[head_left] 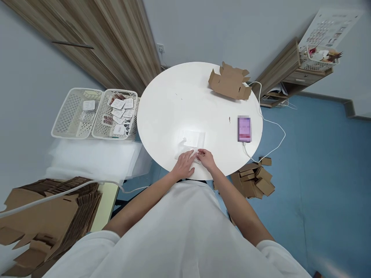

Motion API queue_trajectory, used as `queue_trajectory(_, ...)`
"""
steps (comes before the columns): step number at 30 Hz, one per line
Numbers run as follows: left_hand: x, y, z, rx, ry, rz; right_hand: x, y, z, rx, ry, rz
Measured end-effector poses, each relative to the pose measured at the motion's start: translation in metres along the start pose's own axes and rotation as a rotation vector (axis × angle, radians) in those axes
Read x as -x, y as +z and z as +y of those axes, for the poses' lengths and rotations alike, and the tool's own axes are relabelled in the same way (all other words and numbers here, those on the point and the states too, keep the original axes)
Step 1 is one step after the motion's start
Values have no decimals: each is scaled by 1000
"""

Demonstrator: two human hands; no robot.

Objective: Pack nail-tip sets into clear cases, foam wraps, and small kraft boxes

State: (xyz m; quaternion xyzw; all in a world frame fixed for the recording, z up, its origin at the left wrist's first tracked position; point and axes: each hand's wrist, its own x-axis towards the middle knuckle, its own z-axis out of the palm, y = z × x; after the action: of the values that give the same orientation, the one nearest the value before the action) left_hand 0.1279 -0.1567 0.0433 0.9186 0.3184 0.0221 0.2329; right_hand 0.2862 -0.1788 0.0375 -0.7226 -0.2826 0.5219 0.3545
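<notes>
A white, partly see-through wrapping sheet (pixel 198 139) lies near the front edge of the round table, with a paler rectangle showing in it; what it covers I cannot make out. My left hand (pixel 184 165) rests on the near part of the sheet, fingers stretched out and thumb apart. Close beside it, my right hand (pixel 205 157) has its fingers pinched together at the sheet's near right edge. The fingertips of both hands almost meet there.
An unfolded cardboard box (pixel 230 83) lies at the table's (pixel 162 108) back right, near a plugged-in phone (pixel 244 129). To the left are a basket of small labelled packs (pixel 123 110), another basket (pixel 68 116), white sheets (pixel 92 158) and stacked flat cardboard (pixel 55 212). Small boxes (pixel 255 179) lie on the floor.
</notes>
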Motion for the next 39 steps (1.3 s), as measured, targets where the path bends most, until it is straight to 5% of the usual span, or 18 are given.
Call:
queue_trajectory(7, 17, 3, -13, -43, 49, -19, 11, -2, 8, 591, -226, 92)
queue_trajectory(9, 24, 8, -18, 21, -93, 26, 16, 5, 11, 603, -214, 109)
queue_trajectory(14, 39, 18, -39, 533, -796, 203, 19, 33, 12, 557, -176, 117)
queue_trajectory(20, 29, 7, -71, 1054, -1028, 293, 20, 62, 12, 491, -226, 97)
queue_trajectory(28, 22, -15, -74, 1005, -670, 154, 22, 74, 10, 466, -194, 152)
queue_trajectory(39, 11, -5, -51, 488, -247, -6, 17, 75, 9, 229, -178, 192)
